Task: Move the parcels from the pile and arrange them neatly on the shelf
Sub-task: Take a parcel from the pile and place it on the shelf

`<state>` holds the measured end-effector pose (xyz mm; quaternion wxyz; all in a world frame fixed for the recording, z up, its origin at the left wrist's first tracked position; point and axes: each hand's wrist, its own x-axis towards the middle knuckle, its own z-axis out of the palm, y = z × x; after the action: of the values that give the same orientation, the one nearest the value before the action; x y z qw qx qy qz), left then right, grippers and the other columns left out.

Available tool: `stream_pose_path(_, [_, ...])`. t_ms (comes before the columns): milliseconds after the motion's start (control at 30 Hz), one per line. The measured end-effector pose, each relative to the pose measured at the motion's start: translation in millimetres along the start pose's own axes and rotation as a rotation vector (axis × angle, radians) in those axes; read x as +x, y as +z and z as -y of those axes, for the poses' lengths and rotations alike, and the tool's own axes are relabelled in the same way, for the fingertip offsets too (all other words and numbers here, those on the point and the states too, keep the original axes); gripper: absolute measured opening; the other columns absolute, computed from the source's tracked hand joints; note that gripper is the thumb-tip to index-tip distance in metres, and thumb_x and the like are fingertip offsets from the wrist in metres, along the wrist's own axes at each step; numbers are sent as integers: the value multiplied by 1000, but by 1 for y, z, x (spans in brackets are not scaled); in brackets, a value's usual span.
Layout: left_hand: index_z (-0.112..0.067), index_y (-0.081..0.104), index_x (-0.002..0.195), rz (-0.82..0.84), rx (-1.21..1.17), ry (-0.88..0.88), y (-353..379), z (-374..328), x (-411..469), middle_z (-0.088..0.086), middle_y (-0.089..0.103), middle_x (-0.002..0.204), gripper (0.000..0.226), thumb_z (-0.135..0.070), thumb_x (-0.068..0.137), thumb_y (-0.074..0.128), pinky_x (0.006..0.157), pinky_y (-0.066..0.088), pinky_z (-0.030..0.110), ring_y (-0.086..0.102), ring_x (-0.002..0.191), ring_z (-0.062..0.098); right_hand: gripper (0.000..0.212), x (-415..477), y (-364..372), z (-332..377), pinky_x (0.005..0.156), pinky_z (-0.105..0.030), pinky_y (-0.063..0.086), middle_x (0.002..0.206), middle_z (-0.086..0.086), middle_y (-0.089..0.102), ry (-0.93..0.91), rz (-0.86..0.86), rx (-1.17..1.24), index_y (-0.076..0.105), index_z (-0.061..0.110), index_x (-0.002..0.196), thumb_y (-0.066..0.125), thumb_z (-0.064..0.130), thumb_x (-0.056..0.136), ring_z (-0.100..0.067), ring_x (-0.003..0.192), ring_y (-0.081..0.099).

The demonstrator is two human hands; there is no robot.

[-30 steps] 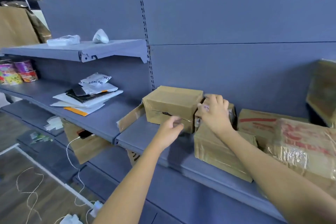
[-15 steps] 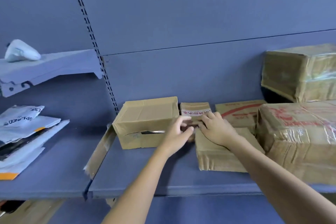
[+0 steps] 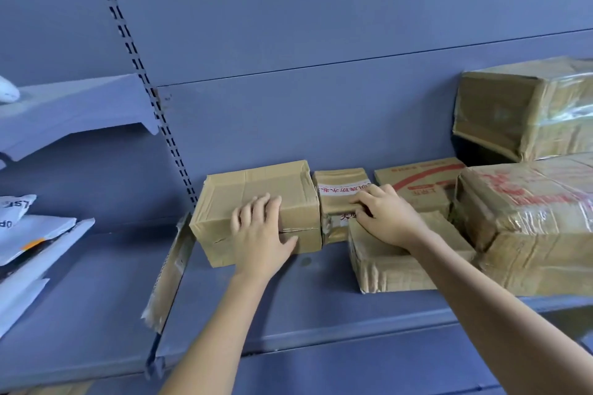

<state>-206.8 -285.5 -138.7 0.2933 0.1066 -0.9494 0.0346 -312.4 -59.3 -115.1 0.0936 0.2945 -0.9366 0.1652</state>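
A row of cardboard parcels stands on the blue shelf (image 3: 288,308). My left hand (image 3: 261,236) lies flat, fingers spread, on the front top edge of a plain brown box (image 3: 250,189). Right beside that box is a small taped parcel (image 3: 340,183) with a white label and red print. My right hand (image 3: 385,216) rests on its front top edge, fingers curled over it, wrist above a low flat parcel (image 3: 404,269). Behind are a red-printed carton (image 3: 423,179) and a big wrapped box (image 3: 529,218).
Another wrapped box (image 3: 526,106) sits stacked at the upper right. White mailer bags (image 3: 25,234) lie on the left shelf section. A loose cardboard strip (image 3: 170,269) leans in the gap between sections. A slotted upright (image 3: 141,74) runs up the back panel.
The view has closed in on the shelf. My left hand has moved from the small parcel onto the plain brown box. My right hand stays on the small parcel, now tight against the box.
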Motion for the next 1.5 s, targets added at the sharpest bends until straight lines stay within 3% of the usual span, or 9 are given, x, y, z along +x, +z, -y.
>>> stream_pose_path(167, [-14,24,146,26,171,93,11,7,0,19,45,133,133,-55,37,87,101,29,57,47,114,38,30,1,0,-2,85,-39,47,124,3,53,1,-17,38,57,21,120,45,29,94,-22,115,39])
stream_pose_path(300, [-16,-11,152,-53,233,237,21,16,-2,23,-6,158,153,-61,42,86,107,12,68,10,143,46,29,2,0,-3,83,-38,46,124,4,53,-3,-26,46,57,22,118,46,29,93,-21,114,39])
stream_pose_path(400, [-24,-2,153,-140,288,421,24,25,1,19,-16,158,145,-57,43,86,107,6,73,-10,146,39,28,0,1,-6,82,-37,47,123,5,53,-4,-37,47,57,20,117,45,31,94,-20,114,40])
stream_pose_path(600, [-38,24,148,-197,389,783,26,20,14,17,-1,157,105,-28,57,74,107,3,74,2,145,40,25,3,2,-6,79,-36,47,120,5,54,4,-60,55,58,19,112,47,29,92,-19,112,40])
stream_pose_path(900, [-46,14,148,-97,455,630,15,9,21,8,-5,158,117,-39,53,83,103,11,77,10,142,43,25,5,0,-5,78,-36,47,122,5,52,11,-36,48,57,20,114,46,27,93,-20,113,39])
stream_pose_path(1100, [-45,36,141,-176,325,528,-22,17,33,11,17,154,104,-44,45,76,91,34,62,27,133,46,25,5,3,-5,78,-38,49,120,5,53,9,-67,64,58,20,113,49,25,91,-20,111,40])
stream_pose_path(1267, [-43,25,143,-321,-84,185,-99,46,49,11,12,150,102,-57,51,67,102,28,56,20,136,40,26,4,4,-4,77,-37,49,120,5,52,1,-79,31,57,20,115,48,27,92,-19,110,40])
stream_pose_path(1367, [-44,14,146,-373,-520,-15,-127,56,48,9,3,152,105,-58,55,64,116,13,39,3,143,14,28,4,4,-3,79,-36,48,121,5,51,3,-61,26,56,20,119,46,27,94,-19,112,40])
stream_pose_path(1500, [-43,11,145,-298,-1040,-168,-125,61,30,-4,12,144,102,-54,58,62,115,17,16,9,137,-9,32,2,3,-3,82,-38,48,124,3,51,-9,-59,1,55,19,124,44,29,96,-21,113,41])
